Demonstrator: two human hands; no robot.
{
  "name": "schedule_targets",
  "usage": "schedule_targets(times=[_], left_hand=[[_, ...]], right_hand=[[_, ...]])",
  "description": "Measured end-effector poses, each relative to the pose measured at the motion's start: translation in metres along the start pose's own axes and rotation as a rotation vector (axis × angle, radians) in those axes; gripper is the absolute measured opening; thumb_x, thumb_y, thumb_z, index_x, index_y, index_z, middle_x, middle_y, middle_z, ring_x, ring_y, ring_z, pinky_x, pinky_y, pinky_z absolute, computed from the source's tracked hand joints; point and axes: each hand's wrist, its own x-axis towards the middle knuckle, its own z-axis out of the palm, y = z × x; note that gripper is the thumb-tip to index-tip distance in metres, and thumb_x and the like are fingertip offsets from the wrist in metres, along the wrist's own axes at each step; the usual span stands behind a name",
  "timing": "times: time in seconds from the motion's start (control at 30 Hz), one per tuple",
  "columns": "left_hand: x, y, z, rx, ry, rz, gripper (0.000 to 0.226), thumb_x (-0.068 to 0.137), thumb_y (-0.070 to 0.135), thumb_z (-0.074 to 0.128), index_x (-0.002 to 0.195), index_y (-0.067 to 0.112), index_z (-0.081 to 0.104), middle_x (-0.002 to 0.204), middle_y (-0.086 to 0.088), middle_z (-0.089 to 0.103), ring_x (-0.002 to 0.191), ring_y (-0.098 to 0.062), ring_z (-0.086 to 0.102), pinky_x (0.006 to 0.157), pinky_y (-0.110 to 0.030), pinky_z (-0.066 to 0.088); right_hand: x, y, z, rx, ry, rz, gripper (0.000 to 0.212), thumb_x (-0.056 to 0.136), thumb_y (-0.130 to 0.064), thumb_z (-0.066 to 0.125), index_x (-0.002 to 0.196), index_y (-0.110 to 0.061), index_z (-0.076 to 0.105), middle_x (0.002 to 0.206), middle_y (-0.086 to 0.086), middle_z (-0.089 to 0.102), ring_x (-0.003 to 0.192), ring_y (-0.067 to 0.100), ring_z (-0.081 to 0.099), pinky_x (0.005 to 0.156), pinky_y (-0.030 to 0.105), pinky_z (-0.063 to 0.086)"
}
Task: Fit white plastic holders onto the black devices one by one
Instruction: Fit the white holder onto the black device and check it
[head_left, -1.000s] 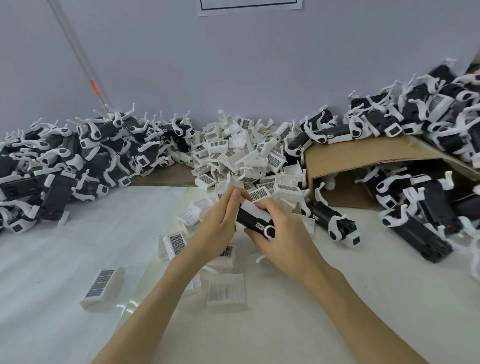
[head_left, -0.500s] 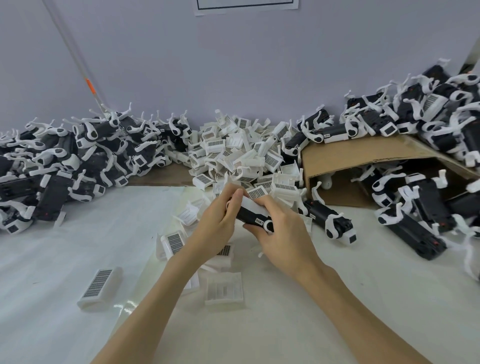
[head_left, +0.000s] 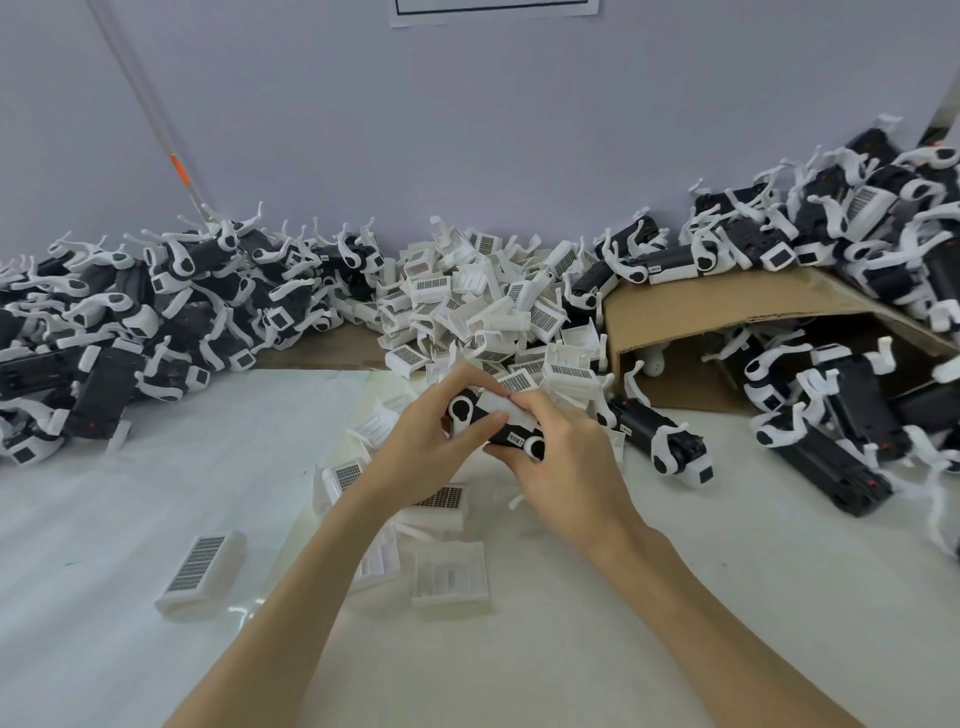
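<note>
1. Two hands grip one black device (head_left: 511, 435) above the counter (head_left: 727, 597): left hand (head_left: 431, 452) and right hand (head_left: 566, 467) curl round it.
2. White holder (head_left: 501, 408) sits on the device, fingertips pressing it.

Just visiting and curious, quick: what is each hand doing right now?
Left hand: grips the black device at its left end.
Right hand: holds the same device, fingers on the white holder.
</note>
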Motion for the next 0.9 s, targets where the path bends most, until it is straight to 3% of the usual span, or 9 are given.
schedule_targets(times=[0.1,0.17,0.3,0.33,0.6,0.67,0.77,0.9], left_hand=[[0.0,0.001,0.0,0.017,-0.005,0.009,0.016,0.103,0.03,0.069,0.117,0.035,0.063,0.099,0.016,0.068,0.089,-0.012,0.066,0.078,-0.026,0.053],[-0.001,0.001,-0.003,0.015,-0.047,0.011,0.022,0.103,0.028,0.07,0.122,0.034,0.062,0.106,0.016,0.068,0.1,-0.013,0.066,0.086,-0.03,0.054],[-0.003,0.002,-0.009,0.011,-0.124,0.009,0.039,0.099,0.015,0.074,0.133,0.03,0.061,0.121,0.014,0.067,0.114,-0.015,0.064,0.096,-0.031,0.053],[-0.003,0.002,-0.009,0.012,-0.121,0.008,0.04,0.099,0.013,0.074,0.133,0.029,0.061,0.122,0.014,0.067,0.113,-0.014,0.064,0.095,-0.028,0.052],[-0.002,-0.001,-0.008,-0.011,-0.111,0.019,0.042,0.098,0.011,0.073,0.133,0.03,0.062,0.123,0.019,0.065,0.114,-0.01,0.066,0.089,-0.015,0.049],[-0.002,-0.003,-0.007,0.0,-0.102,0.025,0.04,0.099,0.012,0.073,0.131,0.031,0.059,0.119,0.02,0.065,0.111,-0.012,0.066,0.089,-0.021,0.052],[-0.002,-0.005,-0.004,-0.02,-0.088,0.008,0.035,0.1,0.014,0.072,0.125,0.033,0.057,0.108,0.014,0.065,0.098,-0.016,0.066,0.086,-0.034,0.056],[-0.002,-0.008,-0.003,-0.013,-0.072,0.023,0.034,0.1,0.015,0.072,0.125,0.032,0.057,0.108,0.015,0.064,0.097,-0.018,0.066,0.088,-0.041,0.056]], right_hand=[[0.0,0.003,0.0,-0.014,-0.016,-0.012,0.045,0.088,-0.032,0.085,0.125,-0.018,0.064,0.105,-0.005,0.073,0.103,0.029,0.066,0.084,0.045,0.056],[-0.001,0.004,-0.001,-0.011,-0.012,-0.017,0.045,0.088,-0.034,0.083,0.126,-0.019,0.063,0.105,-0.006,0.072,0.101,0.025,0.066,0.082,0.041,0.057],[-0.002,0.007,-0.001,0.003,0.017,-0.015,0.044,0.087,-0.032,0.085,0.125,-0.021,0.066,0.099,-0.009,0.07,0.088,0.006,0.061,0.071,0.012,0.048],[-0.001,0.007,-0.002,-0.001,0.015,-0.014,0.044,0.086,-0.033,0.085,0.124,-0.021,0.066,0.098,-0.009,0.071,0.086,0.005,0.061,0.07,0.011,0.048],[-0.002,0.007,-0.001,0.024,0.044,-0.067,0.051,0.084,-0.03,0.087,0.129,-0.015,0.069,0.109,-0.004,0.075,0.1,0.008,0.062,0.081,0.016,0.051],[-0.002,0.007,-0.001,0.005,0.039,-0.064,0.051,0.084,-0.03,0.087,0.129,-0.014,0.069,0.108,-0.003,0.076,0.098,0.012,0.064,0.084,0.023,0.053],[-0.002,0.007,-0.001,-0.083,0.021,-0.041,0.049,0.087,-0.034,0.083,0.13,-0.016,0.068,0.105,-0.001,0.077,0.103,0.03,0.066,0.085,0.041,0.056],[-0.003,0.006,-0.002,-0.049,-0.003,-0.029,0.047,0.091,-0.032,0.081,0.132,-0.016,0.067,0.108,0.001,0.076,0.105,0.032,0.066,0.086,0.042,0.056]])
